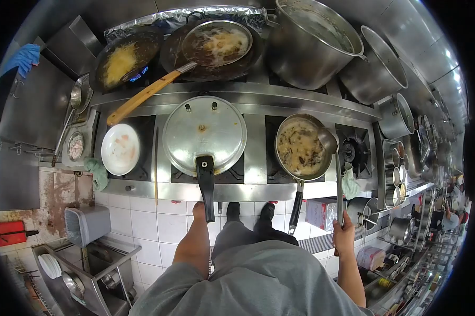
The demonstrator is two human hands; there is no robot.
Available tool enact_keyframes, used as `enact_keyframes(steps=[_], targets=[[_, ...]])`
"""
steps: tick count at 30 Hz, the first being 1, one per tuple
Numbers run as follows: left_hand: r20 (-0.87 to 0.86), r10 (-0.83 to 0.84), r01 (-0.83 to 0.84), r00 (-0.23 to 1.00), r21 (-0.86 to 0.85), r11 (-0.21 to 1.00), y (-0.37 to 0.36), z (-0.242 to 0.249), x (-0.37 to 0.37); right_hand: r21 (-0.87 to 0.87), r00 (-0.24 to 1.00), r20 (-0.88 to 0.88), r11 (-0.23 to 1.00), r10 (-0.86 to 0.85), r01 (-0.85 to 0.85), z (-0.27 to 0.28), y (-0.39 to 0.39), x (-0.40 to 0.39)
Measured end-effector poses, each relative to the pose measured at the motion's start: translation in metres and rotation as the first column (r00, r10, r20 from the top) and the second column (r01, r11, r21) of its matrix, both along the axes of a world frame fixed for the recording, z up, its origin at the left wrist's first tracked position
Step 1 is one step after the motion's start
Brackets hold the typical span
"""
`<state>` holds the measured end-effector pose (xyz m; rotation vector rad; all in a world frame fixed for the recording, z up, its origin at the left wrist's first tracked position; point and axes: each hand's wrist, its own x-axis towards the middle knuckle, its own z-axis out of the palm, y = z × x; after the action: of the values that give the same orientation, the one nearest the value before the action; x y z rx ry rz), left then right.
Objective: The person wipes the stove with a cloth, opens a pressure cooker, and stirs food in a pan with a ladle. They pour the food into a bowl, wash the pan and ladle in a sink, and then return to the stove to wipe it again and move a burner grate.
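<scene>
My right hand point(344, 231) is closed around the long handle of a ladle point(328, 140). The ladle's bowl rests at the right rim of a frying pan point(284, 172) holding a creamy brown sauce with dark pieces, perhaps mushrooms. My left hand point(199, 209) is at the stove's front edge, beside the black handle of a lidded pressure cooker point(182, 134); its fingers are hidden. Left of the cooker lies a white plate point(120, 150) with orange-brown smears.
Behind, a wooden-handled strainer point(142, 98) sits over a wok of bubbling oil, beside another wok point(121, 63) with yellow food over a blue flame. Large stockpots point(306, 60) stand back right. Green cloths point(349, 181) hang at the stove edge. A grey bin point(90, 224) is at left.
</scene>
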<state>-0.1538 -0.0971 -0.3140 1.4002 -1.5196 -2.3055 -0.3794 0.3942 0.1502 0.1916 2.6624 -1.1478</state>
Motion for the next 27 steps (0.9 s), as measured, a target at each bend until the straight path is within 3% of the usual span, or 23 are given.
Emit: enact_keyframes(steps=[2, 3, 5, 6, 7, 10, 13, 16, 18, 20, 24, 27], targets=[[-0.043, -0.076, 0.068, 0.996, -0.169, 0.983, 0.0, -0.013, 0.007, 0.06, 0.995, -0.085, 0.997, 0.06, -0.055, -0.033, 0.018, 0.008], [-0.048, -0.084, 0.071, 0.995, -0.222, 0.972, 0.002, -0.009, 0.008, 0.005, 0.998, 0.057, 1.0, 0.004, -0.004, -0.008, -0.003, 0.01], [-0.048, 0.025, -0.031, 0.999, -0.13, 0.991, 0.007, 0.018, 0.001, -0.128, 0.94, 0.333, 0.984, -0.071, 0.12, 0.035, -0.039, 0.015], [-0.028, 0.139, -0.139, 0.99, 0.016, 0.99, 0.011, 0.048, -0.005, -0.215, 0.883, 0.463, 0.958, -0.073, 0.192, 0.041, -0.045, 0.017], [0.008, 0.247, -0.245, 0.969, 0.159, 0.956, 0.013, 0.072, -0.008, -0.414, 0.817, 0.571, 0.833, -0.077, 0.368, 0.042, -0.05, 0.021], [0.23, 0.314, -0.354, 0.921, 0.156, 0.922, 0.016, 0.099, 0.0, -0.521, 0.562, 0.821, 0.535, 0.1, 0.665, 0.057, -0.055, 0.018], [0.278, 0.068, -0.122, 0.958, 0.183, 0.975, 0.008, 0.106, 0.035, -0.485, 0.427, 0.873, 0.34, 0.235, 0.806, 0.061, -0.052, 0.014], [0.351, -0.101, 0.048, 0.931, 0.157, 0.986, 0.012, 0.119, 0.062, -0.595, 0.572, 0.791, 0.495, 0.219, 0.633, 0.064, -0.048, 0.008], [0.415, -0.027, -0.007, 0.91, 0.079, 0.997, 0.025, 0.143, 0.074, -0.602, 0.651, 0.741, 0.593, 0.165, 0.535, 0.062, -0.04, 0.0], [0.466, -0.025, -0.027, 0.884, 0.105, 0.994, 0.029, 0.155, 0.081, -0.564, 0.724, 0.683, 0.697, 0.092, 0.443, 0.06, -0.033, -0.008], [0.52, -0.041, -0.003, 0.853, 0.083, 0.997, 0.046, 0.171, 0.087, -0.536, 0.85, 0.519, 0.809, 0.092, 0.24, 0.057, -0.019, -0.033], [0.519, 0.016, -0.024, 0.854, 0.009, 1.0, 0.067, 0.185, 0.077, -0.417, 0.921, 0.375, 0.906, 0.107, 0.065, 0.042, 0.002, -0.053]])
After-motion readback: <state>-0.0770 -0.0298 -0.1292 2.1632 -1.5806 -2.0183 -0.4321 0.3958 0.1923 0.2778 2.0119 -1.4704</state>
